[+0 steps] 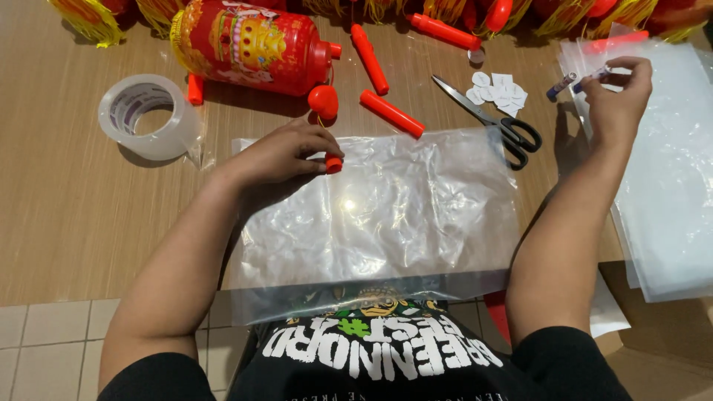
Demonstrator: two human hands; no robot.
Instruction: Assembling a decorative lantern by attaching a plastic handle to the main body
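Pinching a small orange plastic cap [333, 164] between thumb and fingertips, the left hand [278, 154] rests on the top edge of a clear plastic bag [379, 215] that lies flat on the wooden worktop [67, 200] and hangs over its near edge. A thin cord seems to run up from the cap to a round red knob [323, 100] beside the red-and-gold lantern [249, 44]. A tug on it could, I judge, drag the lantern or roll it onto the bag. The right hand [616, 96] is off to the side over a stack of clear bags [668, 186], its fingers closed around two small purple-and-white batteries [575, 80]. These are slim and smooth, so one might slip and roll off among the loose sheets. The overhanging bag is slick and light and may slide down if the left hand lifts. The open scissors [494, 119] lie just past the bag's far corner, blades pointing away, close to where the right forearm crosses.

The cap is glossy, short and cylindrical, matching the orange tubes [392, 113] scattered nearby; a roll of clear tape [145, 115] sits further left.
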